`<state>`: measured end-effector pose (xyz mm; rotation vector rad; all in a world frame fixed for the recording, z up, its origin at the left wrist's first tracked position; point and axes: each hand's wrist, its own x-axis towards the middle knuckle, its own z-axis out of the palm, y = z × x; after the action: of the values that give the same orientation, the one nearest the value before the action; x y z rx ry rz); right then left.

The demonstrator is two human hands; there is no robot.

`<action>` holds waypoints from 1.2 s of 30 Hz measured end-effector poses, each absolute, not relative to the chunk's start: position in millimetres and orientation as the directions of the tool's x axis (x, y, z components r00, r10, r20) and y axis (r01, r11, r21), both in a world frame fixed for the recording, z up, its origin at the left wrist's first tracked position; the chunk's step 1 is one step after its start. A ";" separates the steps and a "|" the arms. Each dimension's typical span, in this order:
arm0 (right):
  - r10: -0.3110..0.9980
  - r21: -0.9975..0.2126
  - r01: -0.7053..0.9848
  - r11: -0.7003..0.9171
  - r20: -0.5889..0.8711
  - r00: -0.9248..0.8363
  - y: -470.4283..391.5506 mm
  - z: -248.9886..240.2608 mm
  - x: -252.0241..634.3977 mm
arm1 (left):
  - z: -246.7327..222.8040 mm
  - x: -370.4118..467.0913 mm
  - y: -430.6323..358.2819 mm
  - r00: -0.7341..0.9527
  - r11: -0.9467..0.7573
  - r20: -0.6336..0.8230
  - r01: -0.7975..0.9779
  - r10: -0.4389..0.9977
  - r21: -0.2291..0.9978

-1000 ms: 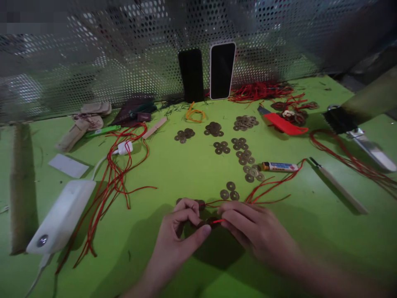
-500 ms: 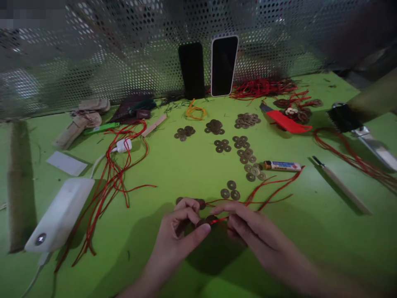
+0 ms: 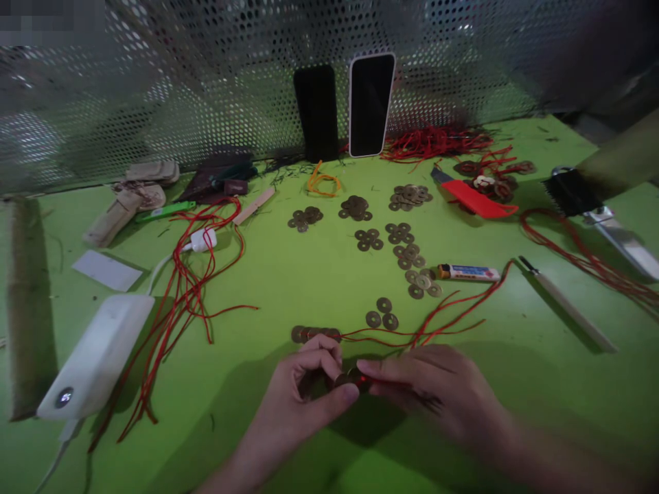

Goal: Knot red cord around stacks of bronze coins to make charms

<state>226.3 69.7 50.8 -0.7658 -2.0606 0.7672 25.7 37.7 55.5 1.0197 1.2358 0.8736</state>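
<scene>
My left hand [image 3: 314,387] pinches dark round coins [image 3: 344,379] with a square or round hole, between thumb and fingers. Red cord [image 3: 364,380] runs from these coins into my right hand [image 3: 432,387], whose thumb and fingers close on it beside the coins. How the cord passes through them is hidden by my fingers. Just beyond my left hand lies a row of overlapping coins [image 3: 303,334], with red cord tails [image 3: 381,332] stretching from it to the right. Three loose coins [image 3: 384,319] lie past my hands, and several small coin piles [image 3: 369,240] stand farther back.
A glue tube [image 3: 468,272], a wooden-handled tool [image 3: 571,309] and a red cutter [image 3: 476,199] lie at right. Red cords [image 3: 198,274] and a white power bank [image 3: 97,353] are at left. Two phones [image 3: 371,106] lean on a perforated metal screen [image 3: 206,89].
My right hand has turned and closed in toward the coins, its fingers now gripping the cord close to them. Both hands have shifted slightly nearer to me, uncovering more of the coin row.
</scene>
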 end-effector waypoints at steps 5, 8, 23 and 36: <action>0.758 -0.769 0.215 0.602 0.465 -0.457 73.5 58.2 226.8 | 59.8 24.4 33.8 0.117 0.274 -0.292 0.153 0.949 0.950; 0.777 -0.780 0.226 0.583 0.454 -0.437 73.7 59.8 227.9 | 58.5 24.6 28.1 0.062 0.269 -0.294 0.256 0.954 0.928; 0.768 -0.786 0.205 0.584 0.453 -0.453 74.3 58.8 226.4 | 64.2 28.1 32.4 -0.015 0.243 -0.243 0.042 0.970 0.969; 0.802 -0.793 0.249 0.556 0.433 -0.411 71.5 58.5 228.7 | 61.1 27.9 30.3 0.079 0.253 -0.255 0.034 0.964 0.967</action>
<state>228.7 71.5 58.5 -0.8501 -1.9370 0.8168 27.9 30.3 61.1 1.0727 1.2763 0.9490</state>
